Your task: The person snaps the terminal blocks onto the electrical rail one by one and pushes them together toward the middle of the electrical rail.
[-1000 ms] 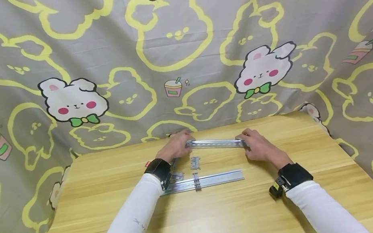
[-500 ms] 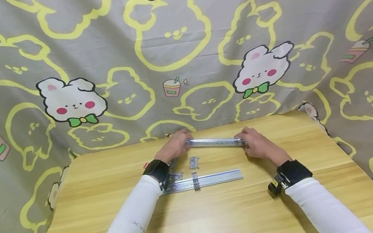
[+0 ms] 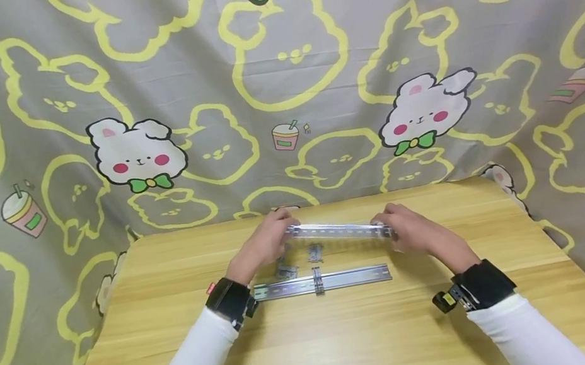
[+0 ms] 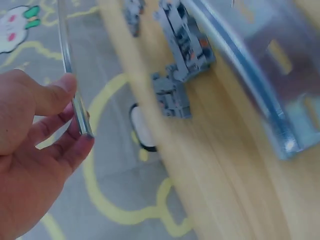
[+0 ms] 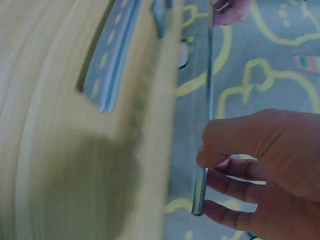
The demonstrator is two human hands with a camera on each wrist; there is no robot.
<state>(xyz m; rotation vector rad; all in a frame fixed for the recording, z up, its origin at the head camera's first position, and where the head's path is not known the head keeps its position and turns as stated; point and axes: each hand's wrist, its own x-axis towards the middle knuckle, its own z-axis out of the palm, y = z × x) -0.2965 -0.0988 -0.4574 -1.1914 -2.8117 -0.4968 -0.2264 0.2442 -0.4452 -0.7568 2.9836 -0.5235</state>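
A slotted metal DIN rail (image 3: 337, 232) spans between my two hands, raised over the far part of the table. My left hand (image 3: 267, 241) pinches its left end between thumb and fingers, as the left wrist view shows too. At the other end, my right hand (image 3: 414, 232) grips the rail with thumb and fingers. Nearer to me a second DIN rail (image 3: 356, 276) lies flat on the wood, with narrow grey terminal blocks (image 3: 318, 281) across its middle. Loose grey terminal blocks (image 4: 187, 42) lie between the two rails, behind the lying one.
The wooden table (image 3: 318, 344) ends at the back against a grey patterned curtain (image 3: 229, 71). Black camera straps (image 3: 483, 284) sit on both wrists. A small red tag (image 3: 211, 288) shows beside the left strap.
The held rail has tilted and blurs slightly, its right end a bit lower. My left wrist has shifted left, uncovering the left end of the lying rail. The head view has turned slightly left.
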